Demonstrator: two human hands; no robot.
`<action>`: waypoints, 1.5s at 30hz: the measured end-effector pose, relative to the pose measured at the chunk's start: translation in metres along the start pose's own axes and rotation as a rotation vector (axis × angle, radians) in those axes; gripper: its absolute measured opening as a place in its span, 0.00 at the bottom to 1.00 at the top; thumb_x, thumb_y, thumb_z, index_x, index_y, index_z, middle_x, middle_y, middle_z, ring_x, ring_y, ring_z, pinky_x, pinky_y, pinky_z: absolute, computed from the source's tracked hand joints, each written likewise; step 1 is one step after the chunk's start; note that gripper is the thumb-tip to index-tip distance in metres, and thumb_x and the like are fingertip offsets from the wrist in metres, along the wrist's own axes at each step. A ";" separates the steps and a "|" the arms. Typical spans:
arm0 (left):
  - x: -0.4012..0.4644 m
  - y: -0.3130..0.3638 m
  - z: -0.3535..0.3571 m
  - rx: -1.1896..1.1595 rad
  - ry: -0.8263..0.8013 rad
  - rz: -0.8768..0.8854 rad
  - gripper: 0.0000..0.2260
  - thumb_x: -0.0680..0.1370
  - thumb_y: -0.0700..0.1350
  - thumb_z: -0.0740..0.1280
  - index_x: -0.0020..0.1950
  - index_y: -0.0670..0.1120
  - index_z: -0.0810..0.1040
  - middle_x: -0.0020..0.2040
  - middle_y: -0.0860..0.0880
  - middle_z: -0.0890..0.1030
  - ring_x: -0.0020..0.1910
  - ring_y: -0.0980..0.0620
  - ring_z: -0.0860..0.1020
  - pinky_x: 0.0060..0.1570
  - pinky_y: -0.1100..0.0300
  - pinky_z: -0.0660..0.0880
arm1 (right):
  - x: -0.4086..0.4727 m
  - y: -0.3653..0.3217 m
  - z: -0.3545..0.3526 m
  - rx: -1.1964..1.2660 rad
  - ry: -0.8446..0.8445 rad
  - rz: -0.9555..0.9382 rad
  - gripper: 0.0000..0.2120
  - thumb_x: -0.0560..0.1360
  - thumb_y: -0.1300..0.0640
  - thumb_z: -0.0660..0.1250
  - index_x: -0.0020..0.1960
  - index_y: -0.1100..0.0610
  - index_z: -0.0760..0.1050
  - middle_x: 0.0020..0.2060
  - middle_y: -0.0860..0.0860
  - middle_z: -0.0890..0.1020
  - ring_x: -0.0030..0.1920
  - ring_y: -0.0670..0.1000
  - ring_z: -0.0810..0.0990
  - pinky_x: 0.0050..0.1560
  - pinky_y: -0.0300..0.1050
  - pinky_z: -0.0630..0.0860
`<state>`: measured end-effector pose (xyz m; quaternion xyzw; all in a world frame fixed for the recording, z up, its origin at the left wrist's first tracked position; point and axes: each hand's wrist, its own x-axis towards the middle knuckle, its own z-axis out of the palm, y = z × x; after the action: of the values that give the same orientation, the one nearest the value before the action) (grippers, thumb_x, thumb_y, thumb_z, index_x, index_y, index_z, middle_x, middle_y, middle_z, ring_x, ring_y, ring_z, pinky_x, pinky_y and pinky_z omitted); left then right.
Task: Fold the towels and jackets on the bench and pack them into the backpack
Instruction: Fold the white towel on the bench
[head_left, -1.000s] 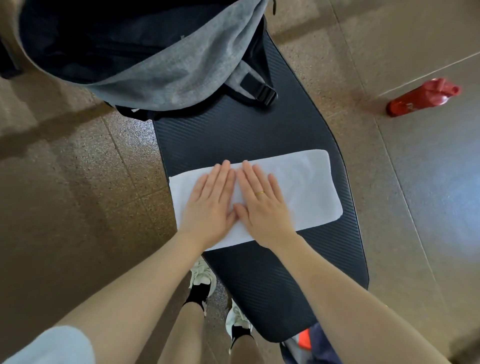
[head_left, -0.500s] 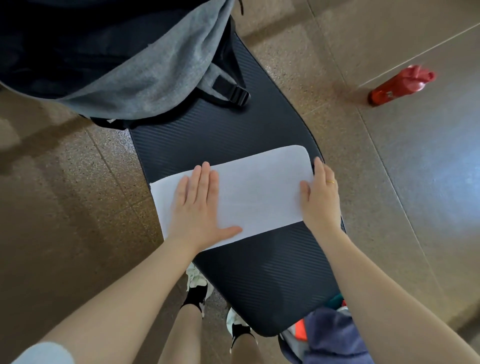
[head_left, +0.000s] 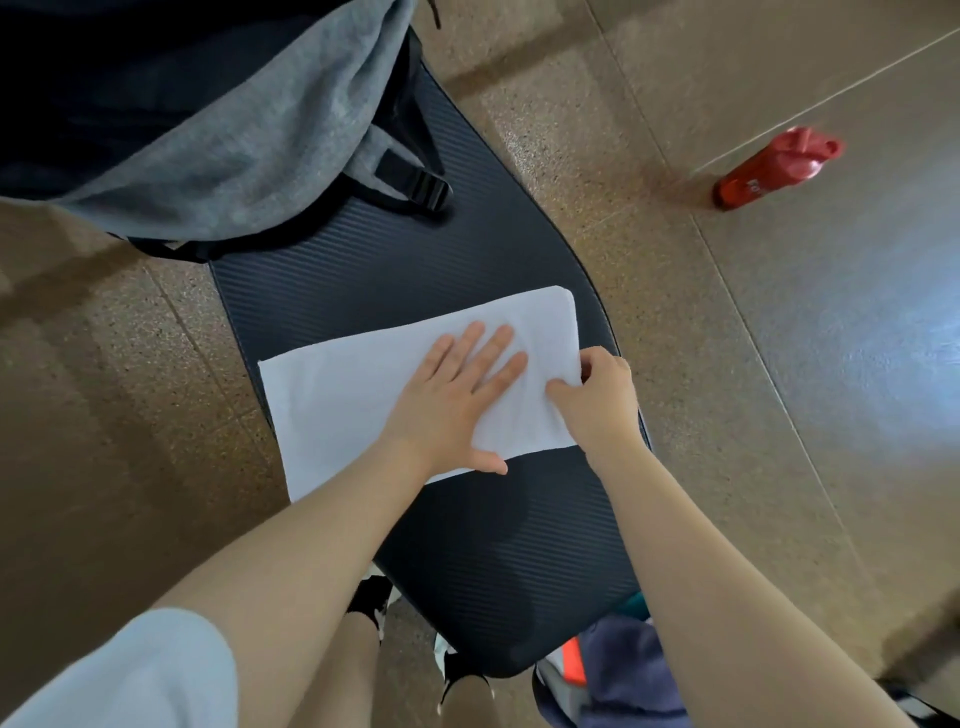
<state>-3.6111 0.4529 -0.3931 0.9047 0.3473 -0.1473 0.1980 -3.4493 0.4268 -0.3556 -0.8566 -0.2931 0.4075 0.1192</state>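
On the bench (head_left: 467, 545), left hand (head_left: 452, 400) flattens towel (head_left: 353, 395); right fingers (head_left: 563, 387) pinch its edge.

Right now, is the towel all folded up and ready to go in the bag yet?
Not quite. The white towel already lies in a neat strip across the bench. In hand: the left hand presses it flat while the right hand pinches its right end, probably for another fold. Still left: nothing white shows inside the open backpack, and more clothes wait at the bench's near end.
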 end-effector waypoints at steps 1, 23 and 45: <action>0.003 0.002 -0.003 -0.002 -0.005 0.010 0.52 0.65 0.71 0.64 0.75 0.52 0.36 0.75 0.48 0.37 0.74 0.47 0.37 0.70 0.49 0.35 | -0.003 -0.003 -0.003 0.047 0.006 -0.014 0.08 0.71 0.61 0.65 0.49 0.56 0.69 0.48 0.50 0.73 0.41 0.49 0.73 0.41 0.44 0.71; -0.025 -0.012 -0.034 -1.358 0.261 -0.823 0.11 0.78 0.39 0.62 0.59 0.47 0.73 0.54 0.50 0.80 0.53 0.51 0.78 0.57 0.53 0.75 | -0.043 -0.021 0.031 -0.447 -0.292 -0.705 0.34 0.78 0.45 0.53 0.76 0.59 0.43 0.76 0.48 0.44 0.75 0.47 0.40 0.72 0.38 0.36; -0.102 -0.032 -0.029 -1.527 0.295 -1.212 0.04 0.76 0.43 0.67 0.49 0.48 0.73 0.45 0.52 0.78 0.39 0.57 0.75 0.41 0.59 0.74 | -0.053 -0.019 0.076 -0.637 -0.278 -0.711 0.37 0.72 0.36 0.35 0.75 0.55 0.36 0.72 0.45 0.34 0.72 0.46 0.32 0.71 0.48 0.31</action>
<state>-3.7022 0.4298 -0.3349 0.2121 0.7751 0.1545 0.5747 -3.5413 0.4082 -0.3622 -0.6352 -0.6902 0.3420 -0.0570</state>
